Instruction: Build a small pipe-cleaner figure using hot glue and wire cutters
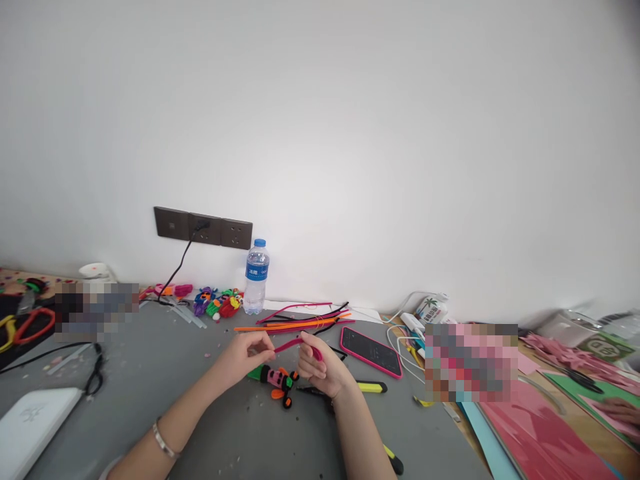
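Observation:
My left hand pinches one end of a dark pink pipe cleaner. The other end runs into my right hand, whose fingers are closed on it, with part of it curled round a finger. Just below, on the grey table mat, lies a small pipe-cleaner figure in green, pink, black and orange. Beside my right wrist is a yellow and black tool handle, partly hidden. Behind my hands, loose orange, red and black pipe cleaners lie in a bunch.
A water bottle stands against the wall, near colourful pipe-cleaner figures. To the right are a phone, white cables and pink sheets. On the left lie a white device and scissors. Another person's hand shows at far right.

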{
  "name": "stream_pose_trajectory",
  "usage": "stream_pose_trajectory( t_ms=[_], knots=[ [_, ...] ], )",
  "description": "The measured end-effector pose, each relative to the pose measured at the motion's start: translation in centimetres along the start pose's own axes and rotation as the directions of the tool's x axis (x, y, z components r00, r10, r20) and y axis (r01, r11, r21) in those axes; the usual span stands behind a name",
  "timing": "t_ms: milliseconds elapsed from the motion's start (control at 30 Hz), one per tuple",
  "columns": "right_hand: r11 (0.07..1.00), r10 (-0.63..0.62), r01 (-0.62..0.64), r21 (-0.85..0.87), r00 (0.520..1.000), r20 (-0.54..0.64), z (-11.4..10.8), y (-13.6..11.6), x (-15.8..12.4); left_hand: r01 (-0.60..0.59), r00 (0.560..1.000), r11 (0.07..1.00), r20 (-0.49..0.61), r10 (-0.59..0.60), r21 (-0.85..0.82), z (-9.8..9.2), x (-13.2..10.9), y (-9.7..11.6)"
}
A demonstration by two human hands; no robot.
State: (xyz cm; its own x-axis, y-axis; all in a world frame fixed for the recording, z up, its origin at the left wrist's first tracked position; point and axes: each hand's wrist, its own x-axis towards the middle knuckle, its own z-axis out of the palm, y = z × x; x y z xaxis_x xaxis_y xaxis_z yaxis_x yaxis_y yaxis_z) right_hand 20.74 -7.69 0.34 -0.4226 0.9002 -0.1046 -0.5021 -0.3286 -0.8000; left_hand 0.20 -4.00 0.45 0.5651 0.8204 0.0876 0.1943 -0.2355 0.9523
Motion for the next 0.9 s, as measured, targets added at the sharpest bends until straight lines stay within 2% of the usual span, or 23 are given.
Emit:
stream_pose_trajectory(
  t_ms=[100, 200, 267, 333, 400, 467, 500, 533, 567, 633, 733, 800, 833, 900],
  knots=[
    [0.999, 0.047, -0.045, -0.029, 0.998, 0.038, -0.2, 0.3, -0.1, -0.078, 0.997, 0.987, -0.009, 0.08, 0.143, -0.3, 0.0, -0.1],
    [0.999, 0.024, -0.022, -0.04, 0.998, 0.064, 0.0, 0.3, -0.2, -0.141, 0.983, 0.961, -0.078, 0.164, 0.239, -0.9, 0.2, -0.4],
    [0.998, -0.043, 0.045, -0.042, 0.998, 0.046, 0.0, 0.0, -0.3, -0.156, 0.973, 0.956, -0.128, 0.192, 0.249, -1.3, 0.2, -0.6],
    [0.985, -0.167, 0.165, -0.058, 0.986, -0.029, -0.2, -0.7, -0.4, -0.134, 0.972, 0.972, -0.168, 0.167, 0.191, -1.7, 0.3, -0.7],
    [0.937, -0.342, 0.322, -0.137, 0.925, -0.164, -0.7, -1.7, -1.0, -0.089, 0.974, 0.99, -0.201, 0.11, 0.108, -1.9, 0.4, -0.9],
    [0.852, -0.509, 0.42, -0.314, 0.804, -0.307, -1.5, -2.5, -2.1, -0.053, 0.971, 0.997, -0.231, 0.066, 0.063, -2.1, 0.6, -1.1],
    [0.806, -0.567, 0.41, -0.427, 0.74, -0.361, -2.0, -2.7, -3.0, -0.043, 0.968, 0.997, -0.244, 0.056, 0.058, -2.1, 0.7, -1.2],
    [0.765, -0.595, 0.348, -0.541, 0.704, -0.389, -2.5, -2.8, -4.1, -0.039, 0.965, 0.998, -0.256, 0.053, 0.059, -2.2, 0.8, -1.3],
    [0.715, -0.6, 0.247, -0.655, 0.697, -0.392, -3.0, -2.7, -5.4, -0.04, 0.961, 0.997, -0.271, 0.054, 0.059, -2.2, 0.9, -1.5],
    [0.533, -0.584, 0.012, -0.846, 0.729, -0.357, -3.9, -2.0, -8.1, -0.05, 0.954, 0.997, -0.292, 0.063, 0.051, -2.2, 1.0, -1.7],
    [0.158, -0.457, -0.265, -0.951, 0.834, -0.308, -4.8, -0.4, -12.1, -0.061, 0.948, 0.998, -0.312, 0.069, 0.036, -2.1, 1.1, -1.8],
    [-0.03, -0.355, -0.358, -0.933, 0.876, -0.325, -5.0, 0.3, -13.9, -0.058, 0.944, 0.998, -0.323, 0.065, 0.031, -2.0, 1.1, -1.7],
    [-0.09, -0.325, -0.375, -0.923, 0.887, -0.328, -5.0, 0.5, -14.6, -0.057, 0.942, 0.998, -0.328, 0.065, 0.032, -1.9, 1.1, -1.7],
    [-0.145, -0.289, -0.367, -0.919, 0.904, -0.315, -4.8, 0.5, -15.4, -0.066, 0.941, 0.997, -0.33, 0.076, 0.043, -1.7, 1.0, -1.7]
  ],
)
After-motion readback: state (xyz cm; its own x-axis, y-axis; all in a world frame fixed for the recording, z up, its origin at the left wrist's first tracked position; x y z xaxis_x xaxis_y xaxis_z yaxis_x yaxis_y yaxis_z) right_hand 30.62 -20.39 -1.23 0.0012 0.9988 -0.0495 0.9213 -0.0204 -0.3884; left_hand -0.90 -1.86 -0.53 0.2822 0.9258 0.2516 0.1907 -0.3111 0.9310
